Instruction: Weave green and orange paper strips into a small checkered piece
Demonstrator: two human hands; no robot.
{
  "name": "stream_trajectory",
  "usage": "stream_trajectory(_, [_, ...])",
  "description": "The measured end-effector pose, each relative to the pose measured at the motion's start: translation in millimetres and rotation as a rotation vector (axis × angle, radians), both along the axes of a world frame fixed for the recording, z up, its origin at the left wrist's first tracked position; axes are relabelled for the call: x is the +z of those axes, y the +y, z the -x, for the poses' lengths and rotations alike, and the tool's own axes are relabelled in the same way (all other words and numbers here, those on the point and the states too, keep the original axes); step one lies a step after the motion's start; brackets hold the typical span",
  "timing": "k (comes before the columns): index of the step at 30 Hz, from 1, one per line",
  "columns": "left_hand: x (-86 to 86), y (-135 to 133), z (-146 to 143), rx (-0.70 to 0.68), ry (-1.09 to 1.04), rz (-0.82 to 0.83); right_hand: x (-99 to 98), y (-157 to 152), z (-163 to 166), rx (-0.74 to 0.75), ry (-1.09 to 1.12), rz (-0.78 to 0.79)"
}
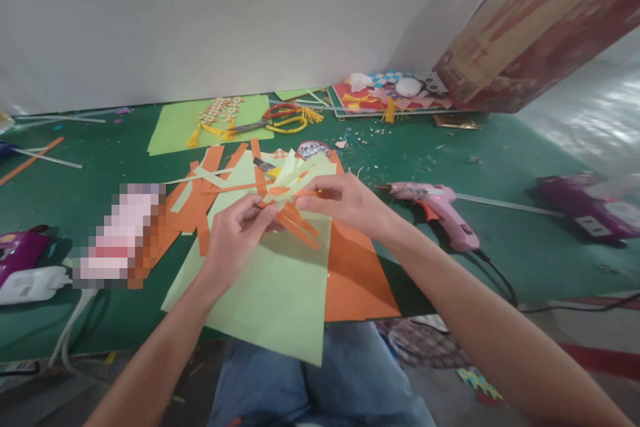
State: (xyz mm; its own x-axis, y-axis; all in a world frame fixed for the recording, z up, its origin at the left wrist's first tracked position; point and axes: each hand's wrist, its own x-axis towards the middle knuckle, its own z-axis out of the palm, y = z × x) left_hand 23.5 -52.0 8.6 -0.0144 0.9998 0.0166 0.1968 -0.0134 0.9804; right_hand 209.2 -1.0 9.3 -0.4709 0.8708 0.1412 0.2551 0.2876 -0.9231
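Note:
My left hand (pixel 241 230) pinches a bunch of interlaced orange and pale green paper strips (pixel 296 221) between thumb and fingers. On the other side, my right hand (pixel 345 203) has its thumb and fingers closed on the upper strips of the same bunch. Both hands hover over a pale green paper sheet (pixel 270 280), which overlaps an orange sheet (pixel 353 273) at its right. Loose orange strips (pixel 200 190) lie scattered left of my hands. Just behind the bunch is a craft knife (pixel 265 165), partly covered by paper.
A pink glue gun (pixel 440 207) with a cord lies at right, near a purple device (pixel 590 207). Behind are scissors (pixel 280 121) on a green sheet (pixel 170 121) and a pile of crafts (pixel 380 93). At left are a blurred-out object (pixel 120 233) and a white plug (pixel 33 285).

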Motion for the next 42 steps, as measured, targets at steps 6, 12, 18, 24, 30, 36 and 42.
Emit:
stream_trajectory(6, [-0.3, -0.6, 1.3, -0.109, 0.062, 0.019, -4.4, -0.9, 0.6, -0.012, 0.072, 0.027])
stream_trajectory(12, [2.3, 0.7, 0.9, -0.071, 0.000, 0.041, 0.2, -6.7, 6.7, -0.082, -0.073, -0.264])
stream_trajectory(18, [3.0, 2.9, 2.4, -0.065, 0.000, 0.088, -0.2, -8.6, 10.7, -0.021, -0.131, -0.353])
stream_trajectory(24, [1.8, 2.4, 2.1, -0.106, -0.010, 0.098, 4.4, -10.7, 9.1, -0.039, -0.109, -0.200])
stream_trajectory(30, [3.0, 2.0, 1.7, -0.143, 0.042, 0.063, 10.2, -12.0, 6.7, -0.018, -0.058, -0.044])
stream_trajectory(36, [2.7, 1.4, 0.9, -0.150, 0.122, 0.020, 8.5, -11.9, 8.2, -0.057, -0.143, -0.160])
stream_trajectory(42, [2.0, 1.2, 0.2, -0.141, 0.158, 0.021, 9.3, -12.5, 8.9, -0.087, -0.051, -0.136])
